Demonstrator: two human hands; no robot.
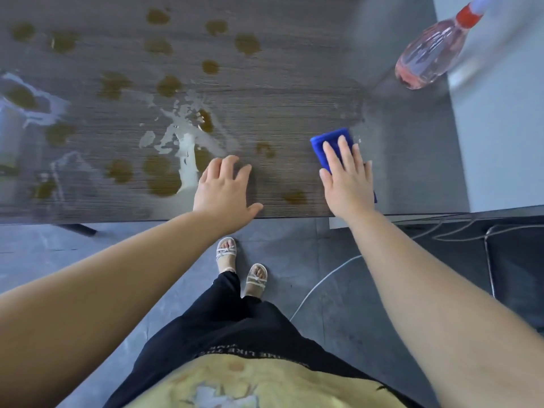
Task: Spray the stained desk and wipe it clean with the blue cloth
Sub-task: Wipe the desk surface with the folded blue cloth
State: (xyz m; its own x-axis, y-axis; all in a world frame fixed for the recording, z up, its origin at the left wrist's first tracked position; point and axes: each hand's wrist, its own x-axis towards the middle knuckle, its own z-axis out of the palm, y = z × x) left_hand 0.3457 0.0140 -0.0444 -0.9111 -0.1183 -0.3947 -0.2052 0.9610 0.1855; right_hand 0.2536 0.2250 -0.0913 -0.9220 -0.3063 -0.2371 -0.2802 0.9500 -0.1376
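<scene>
Grey wood-grain desk (294,92) carries brown stains (163,175) and what looks like pale spray liquid (186,148), a pink bottle (426,58) at its far right, the left hand (225,187) resting with fingers spread, the right hand (348,175) pressing straight fingers on the blue cloth (331,142) near the front edge.

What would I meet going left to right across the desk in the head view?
Pale spray puddle → left hand → right hand pressing the blue cloth → pink spray bottle.
</scene>
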